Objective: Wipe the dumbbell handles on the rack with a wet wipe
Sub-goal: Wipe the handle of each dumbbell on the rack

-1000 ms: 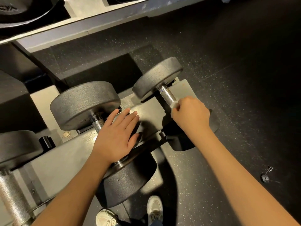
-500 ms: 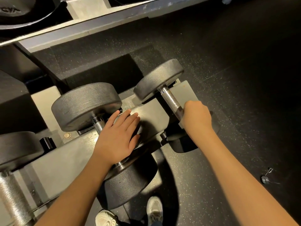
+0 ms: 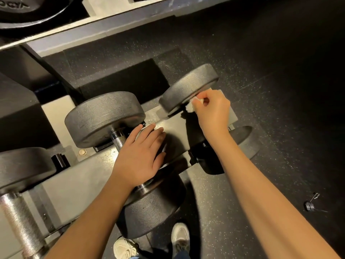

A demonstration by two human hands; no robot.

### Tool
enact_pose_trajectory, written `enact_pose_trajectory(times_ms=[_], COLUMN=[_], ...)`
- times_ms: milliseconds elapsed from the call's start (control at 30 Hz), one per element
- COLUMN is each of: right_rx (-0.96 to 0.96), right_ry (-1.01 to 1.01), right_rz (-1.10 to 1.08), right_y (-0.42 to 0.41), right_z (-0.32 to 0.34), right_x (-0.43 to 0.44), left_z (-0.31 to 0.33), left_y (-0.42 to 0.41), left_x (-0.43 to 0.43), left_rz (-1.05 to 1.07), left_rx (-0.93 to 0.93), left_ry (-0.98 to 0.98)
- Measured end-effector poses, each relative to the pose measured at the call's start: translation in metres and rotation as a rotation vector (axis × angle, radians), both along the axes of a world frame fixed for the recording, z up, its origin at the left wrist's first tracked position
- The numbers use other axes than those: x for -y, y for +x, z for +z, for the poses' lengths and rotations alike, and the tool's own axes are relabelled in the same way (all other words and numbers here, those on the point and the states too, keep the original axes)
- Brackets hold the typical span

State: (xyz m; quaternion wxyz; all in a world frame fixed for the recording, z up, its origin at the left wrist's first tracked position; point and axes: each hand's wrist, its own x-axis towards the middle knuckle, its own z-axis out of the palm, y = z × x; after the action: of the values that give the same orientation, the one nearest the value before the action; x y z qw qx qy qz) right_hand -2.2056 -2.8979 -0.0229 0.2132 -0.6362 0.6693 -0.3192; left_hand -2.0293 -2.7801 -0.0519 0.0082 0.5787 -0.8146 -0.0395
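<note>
Two hands in our head view. Our right hand [image 3: 212, 111] pinches the bunched wet wipe [image 3: 190, 107] up against the far head of the rightmost dumbbell [image 3: 188, 86]. Half a second ago it was down near the close end of that handle, so we reckon that's one full stroke done. Our left hand [image 3: 140, 156] lies flat, fingers straight, over the middle dumbbell [image 3: 104, 116] on the rack [image 3: 78, 176].

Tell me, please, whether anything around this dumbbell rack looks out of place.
A spring collar lies loose on the rubber floor, to the right, apart from the rack. It looks dropped rather than stored. Nothing else stands out.
</note>
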Motion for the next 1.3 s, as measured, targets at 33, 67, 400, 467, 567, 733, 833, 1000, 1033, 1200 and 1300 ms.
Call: enact_pose_trajectory(times_ms=[33, 67, 400, 467, 567, 733, 833, 1000, 1033, 1200, 1300], right_rx=[-0.060, -0.153, -0.518, -0.560, -0.621, -0.662, -0.661, -0.193, -0.092, 0.173, 0.266], right_ry=[0.007, 0.006, -0.147, -0.119, -0.097, 0.145, 0.165, 0.233, 0.294, 0.427, 0.398], right_rz=[0.035, 0.074, 0.229, 0.195, 0.115, 0.051, 0.062, 0.193, 0.217, 0.368, 0.385], right_y=[-0.005, -0.011, 0.012, 0.005, -0.008, -0.016, -0.019, 0.005, 0.015, 0.067, 0.099], right_z=[-0.002, -0.003, -0.006, -0.006, -0.005, 0.003, 0.010, 0.024, 0.024, 0.012, 0.008], right_x=[-0.004, -0.009, -0.016, -0.026, -0.040, -0.046, -0.051, -0.082, -0.089, -0.106, -0.106], left_z=[0.000, 0.000, 0.000, 0.000, -0.002, -0.004, -0.007, 0.007, 0.011, 0.018, 0.018], left_y=[0.000, 0.000, 0.002, 0.003, 0.004, 0.003, 0.007, 0.026, 0.033, 0.073, 0.093], left_x=[0.000, 0.000, 0.000, 0.000, -0.001, -0.004, -0.009, -0.038, -0.048, -0.088, -0.108], left_rz=[-0.001, -0.001, -0.006, -0.008, -0.010, 0.017, 0.107, 0.223, 0.198, 0.252, 0.319], left_rx=[-0.004, -0.009, -0.076, -0.083, -0.099, -0.134, -0.196, -0.344, -0.289, -0.137, -0.116], left_ry=[-0.002, -0.003, -0.035, -0.025, -0.044, -0.124, -0.075, -0.090, -0.100, -0.004, 0.011])
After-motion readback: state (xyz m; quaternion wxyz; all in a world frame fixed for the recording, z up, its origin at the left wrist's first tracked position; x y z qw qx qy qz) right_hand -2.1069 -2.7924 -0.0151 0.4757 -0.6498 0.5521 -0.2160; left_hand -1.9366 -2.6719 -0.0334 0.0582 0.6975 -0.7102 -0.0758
